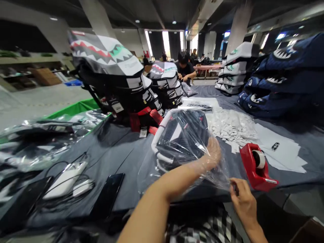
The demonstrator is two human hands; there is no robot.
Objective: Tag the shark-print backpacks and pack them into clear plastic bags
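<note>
A dark backpack (167,135) with white trim lies on the table inside a clear plastic bag (186,152). My left forearm reaches across the front of it. My left hand (214,152) is inside the bag's mouth, at the backpack's right side, its fingers stretched out and partly blurred by the film. Nearer the table's front edge, my right hand (244,200) pinches the plastic bag's edge between thumb and fingers. A red tape dispenser (257,167) with a roll of tape stands just right of my right hand.
White tags (229,130) are heaped behind the dispenser, beside paper sheets (280,148). Backpack stacks (108,71) rise behind left; navy ones (286,77) stand right. Left lie phones (107,195), a white power bank with cables (65,180) and bagged goods (50,138). A co-worker (186,69) sits opposite.
</note>
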